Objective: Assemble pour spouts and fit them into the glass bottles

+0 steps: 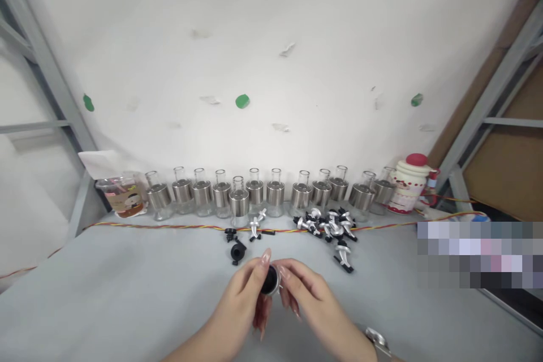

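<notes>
Near the front of the grey table, my left hand [250, 288] and my right hand [301, 288] come together around a small round part with a silver rim and a black inside [270, 281]. My left thumb and fingers grip its left side. The right fingertips press at its silver edge. Just beyond my hands lie a black ring-shaped piece [238, 251], a small black ribbed stopper [230, 234] and a silver spout piece [256, 226]. Farther right is a silver-and-black pourer [344, 255], in front of a heap of similar pourers [333, 224].
Several glass bottles with metal sleeves [203, 195] line the white wall. A plastic cup [123, 198] stands at the left end, a white jar with a red lid [409, 186] at the right. A twisted red-yellow wire [169, 227] crosses the table [127, 288].
</notes>
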A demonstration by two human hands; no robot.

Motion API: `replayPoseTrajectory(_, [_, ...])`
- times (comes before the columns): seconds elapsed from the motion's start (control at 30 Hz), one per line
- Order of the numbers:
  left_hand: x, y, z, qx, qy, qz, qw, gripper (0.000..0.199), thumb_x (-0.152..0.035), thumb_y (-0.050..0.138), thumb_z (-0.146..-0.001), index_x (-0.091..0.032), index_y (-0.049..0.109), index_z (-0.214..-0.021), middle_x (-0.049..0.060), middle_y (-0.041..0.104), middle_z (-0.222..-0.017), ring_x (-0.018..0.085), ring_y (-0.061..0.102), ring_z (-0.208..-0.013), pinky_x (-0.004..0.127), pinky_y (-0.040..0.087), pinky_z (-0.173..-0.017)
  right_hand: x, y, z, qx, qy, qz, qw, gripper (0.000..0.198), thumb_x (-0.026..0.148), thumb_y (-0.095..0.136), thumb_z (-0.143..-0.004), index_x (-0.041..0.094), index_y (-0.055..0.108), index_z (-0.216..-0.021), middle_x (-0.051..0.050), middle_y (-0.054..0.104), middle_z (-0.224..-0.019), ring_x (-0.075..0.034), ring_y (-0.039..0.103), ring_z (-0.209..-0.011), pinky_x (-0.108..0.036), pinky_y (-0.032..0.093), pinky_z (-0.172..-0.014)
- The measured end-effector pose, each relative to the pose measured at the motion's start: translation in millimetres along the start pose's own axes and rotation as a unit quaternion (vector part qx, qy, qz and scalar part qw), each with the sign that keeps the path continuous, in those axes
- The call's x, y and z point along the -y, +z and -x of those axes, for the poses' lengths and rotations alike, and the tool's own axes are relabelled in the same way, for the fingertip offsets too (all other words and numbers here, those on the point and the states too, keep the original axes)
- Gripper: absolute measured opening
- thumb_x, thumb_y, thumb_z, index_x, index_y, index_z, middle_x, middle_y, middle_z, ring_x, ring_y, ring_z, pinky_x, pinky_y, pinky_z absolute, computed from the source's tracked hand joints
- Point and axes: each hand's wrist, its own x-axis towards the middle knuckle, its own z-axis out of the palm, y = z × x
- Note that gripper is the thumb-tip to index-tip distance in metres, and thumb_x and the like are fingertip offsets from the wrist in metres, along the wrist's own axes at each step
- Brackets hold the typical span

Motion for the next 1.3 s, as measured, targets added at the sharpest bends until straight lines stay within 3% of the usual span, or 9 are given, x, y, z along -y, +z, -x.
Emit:
replayPoseTrajectory(0.13, [2.7, -2.8, 1.2, -0.017, 0.042, -0.031, 0.998, 0.038, -0.051, 0.039, -0.081, -0.017, 0.047, -0.067, -0.008, 0.038, -0.042, 0.005, 0.036, -0.035, 0.015, 0.031, -0.034, 4.8, -1.1, 5.7, 0.010, -0.054, 0.067, 0.996, 0.032, 0.036, 0.047, -0.083, 0.019, 0.053, -0.108, 0.002, 0.049, -0.065, -0.011, 0.046, -0.060, -0.024, 0.040, -0.059])
replayPoseTrajectory(0.27, [2.3, -3.6, 1.1, 0.009, 0.050, -0.026, 0.998, 0.034, -0.050, 0.039, -0.081, -0.018, 0.047, -0.071, -0.008, 0.038, -0.044, 0.005, 0.036, -0.035, 0.015, 0.031, -0.033, 6.7, -1.7, 4.8, 0.007, -0.108, 0.149, 0.983, 0.019, 0.024, 0.049, -0.081, 0.022, 0.061, -0.096, 0.001, 0.046, -0.075, -0.012, 0.047, -0.068, -0.026, 0.042, -0.067])
replayPoseTrajectory(0.43, [2.9, -1.2, -1.0, 0.045, 0.002, 0.035, 0.998, 0.035, -0.052, 0.035, -0.082, -0.019, 0.045, -0.078, -0.009, 0.040, -0.040, 0.006, 0.037, -0.030, 0.015, 0.031, -0.029, 1.9, -4.1, 2.0, -0.059, -0.143, 0.190, 0.969, 0.027, 0.017, 0.051, -0.078, 0.026, 0.058, -0.103, -0.002, 0.042, -0.086, -0.014, 0.046, -0.079, -0.026, 0.043, -0.070])
replayPoseTrajectory(0.67, [6.5, -0.6, -1.9, 0.006, 0.028, 0.039, 0.999, 0.033, -0.048, 0.046, -0.079, -0.021, 0.035, -0.064, -0.011, 0.039, -0.038, 0.004, 0.035, -0.029, 0.013, 0.028, -0.029, 5.4, -3.6, 8.2, -0.091, -0.157, 0.241, 0.953, 0.035, 0.020, 0.050, -0.077, 0.026, 0.055, -0.112, -0.004, 0.040, -0.087, -0.018, 0.045, -0.083, -0.033, 0.042, -0.076])
replayPoseTrajectory(0.77, [10.5, -1.3, -3.5, -0.001, 0.035, 0.027, 0.999, 0.032, -0.046, 0.049, -0.078, -0.021, 0.034, -0.065, -0.011, 0.039, -0.038, 0.004, 0.035, -0.029, 0.013, 0.029, -0.029, 7.2, -5.2, 6.8, -0.017, -0.116, 0.193, 0.974, 0.031, 0.026, 0.050, -0.080, 0.024, 0.056, -0.111, 0.000, 0.042, -0.074, -0.015, 0.046, -0.071, -0.028, 0.043, -0.066])
replayPoseTrajectory(0.9, [16.4, -1.3, -5.9, 0.020, 0.037, 0.025, 0.999, 0.030, -0.045, 0.050, -0.078, -0.021, 0.035, -0.068, -0.011, 0.041, -0.040, 0.004, 0.037, -0.030, 0.013, 0.030, -0.029, -3.4, -4.1, 2.5, 0.045, -0.027, 0.022, 0.998, 0.044, 0.031, 0.050, -0.080, 0.022, 0.043, -0.123, 0.000, 0.052, -0.073, -0.011, 0.047, -0.057, -0.024, 0.043, -0.051])
replayPoseTrajectory(1.03, [12.3, 0.2, -3.0, 0.061, 0.022, 0.063, 0.996, 0.026, -0.045, 0.044, -0.082, -0.021, 0.037, -0.074, -0.008, 0.048, -0.044, 0.006, 0.043, -0.032, 0.016, 0.037, -0.031, -9.2, -3.0, -0.2, 0.049, -0.010, -0.082, 0.995, 0.052, 0.030, 0.054, -0.077, 0.019, 0.039, -0.126, -0.001, 0.057, -0.069, -0.009, 0.048, -0.049, -0.021, 0.041, -0.042])
replayPoseTrajectory(1.17, [6.3, 1.1, 0.7, 0.102, 0.000, 0.121, 0.987, 0.028, -0.045, 0.034, -0.086, -0.019, 0.041, -0.079, -0.005, 0.052, -0.050, 0.008, 0.050, -0.035, 0.020, 0.044, -0.035, -0.7, -7.8, -2.8, 0.033, 0.007, -0.113, 0.993, 0.052, 0.028, 0.051, -0.077, 0.016, 0.040, -0.125, 0.003, 0.054, -0.054, -0.008, 0.044, -0.039, -0.019, 0.036, -0.035])
replayPoseTrajectory(1.3, [3.2, -0.1, 2.4, 0.133, 0.006, 0.140, 0.981, 0.022, -0.041, 0.036, -0.086, -0.019, 0.042, -0.088, -0.005, 0.054, -0.052, 0.010, 0.053, -0.038, 0.023, 0.047, -0.039, 9.7, -10.9, -2.7, -0.010, 0.030, -0.113, 0.993, 0.049, 0.027, 0.048, -0.075, 0.012, 0.045, -0.122, 0.006, 0.045, -0.044, -0.007, 0.037, -0.038, -0.018, 0.029, -0.034])
